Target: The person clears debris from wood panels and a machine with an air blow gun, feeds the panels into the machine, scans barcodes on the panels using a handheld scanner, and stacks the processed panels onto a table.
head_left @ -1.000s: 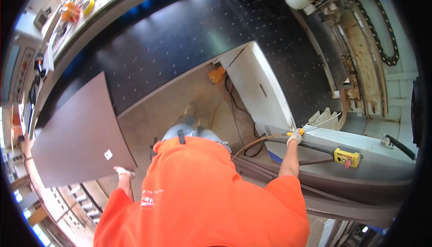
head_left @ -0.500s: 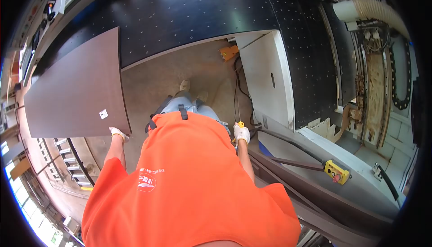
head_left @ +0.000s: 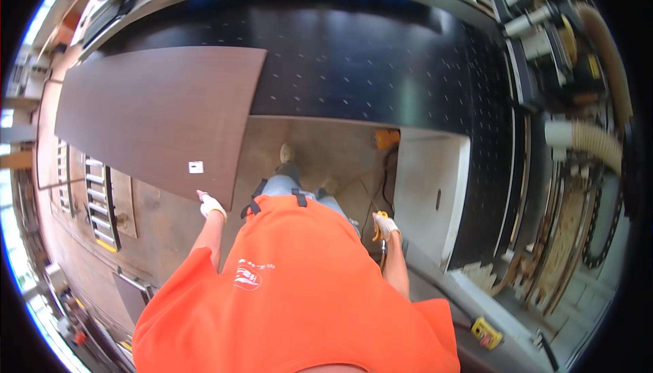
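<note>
Principally, brown panel [head_left: 160, 111]: a flat sheet at the person's left, lying over the left part of the black tabletop [head_left: 360, 67], its near portion projecting past the front edge above the floor [head_left: 320, 148].
White label [head_left: 196, 167]: a small rectangle on the panel's upper face, close to the near right corner.
Left hand [head_left: 211, 206]: gloved, at the panel's near edge beside that corner, fingertips reaching the edge; whether its grip pinches the sheet cannot be told, the underside being hidden.
Right hand [head_left: 386, 224]: gloved, held in front of the body, its grip closed around a yellow tool [head_left: 378, 233], well apart from the panel.
White side wall [head_left: 425, 193]: upright, with a dark slot, beyond the right hand and beneath the tabletop's right arm.
Orange box [head_left: 387, 138]: on the floor, just beside the side wall.
Yellow control box [head_left: 486, 333]: at lower right, with a red button.
Ribbed hose [head_left: 595, 143]: pale, at far right among machine parts.
</note>
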A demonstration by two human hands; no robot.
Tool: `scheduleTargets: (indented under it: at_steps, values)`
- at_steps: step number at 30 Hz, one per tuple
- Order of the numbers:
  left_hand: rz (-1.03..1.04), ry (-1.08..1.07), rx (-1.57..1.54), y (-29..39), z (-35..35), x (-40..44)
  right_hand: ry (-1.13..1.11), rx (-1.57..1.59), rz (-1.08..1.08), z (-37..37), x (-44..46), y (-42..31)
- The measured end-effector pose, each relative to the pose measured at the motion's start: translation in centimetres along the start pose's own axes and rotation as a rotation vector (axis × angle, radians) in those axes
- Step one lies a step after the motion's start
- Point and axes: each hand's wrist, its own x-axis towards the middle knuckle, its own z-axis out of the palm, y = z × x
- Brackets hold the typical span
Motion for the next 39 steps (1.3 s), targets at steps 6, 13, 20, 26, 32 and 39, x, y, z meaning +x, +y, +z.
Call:
scheduleTargets:
  at_steps: [6,13,20,26,32,39]
  values:
    - [-0.039,-0.099,-0.477,-0.8,-0.6,0.4,-0.052,-0.098,-0.068,4.4,-1.2,-7.3]
    - [-0.195,-0.159,-0.362,0.3,-2.6,2.7,0.286,0.479,-0.133,3.7,-12.0,-10.9]
    - [-0.172,-0.113,-0.329,0.8,-2.6,4.6,1.202,0.621,-0.19,-0.2,-18.6,-9.6]
    - [-0.249,-0.124,-0.203,1.4,-3.3,4.9,0.733,0.769,-0.24,2.0,-20.4,-18.8]
    - [0.051,0.38,0.116,6.2,-6.0,6.6,0.099,0.216,-0.256,8.0,-27.7,-32.7]
    - [1.03,0.271,0.258,22.2,-6.3,13.8,0.01,-0.341,-0.142,11.9,-31.1,-42.6]
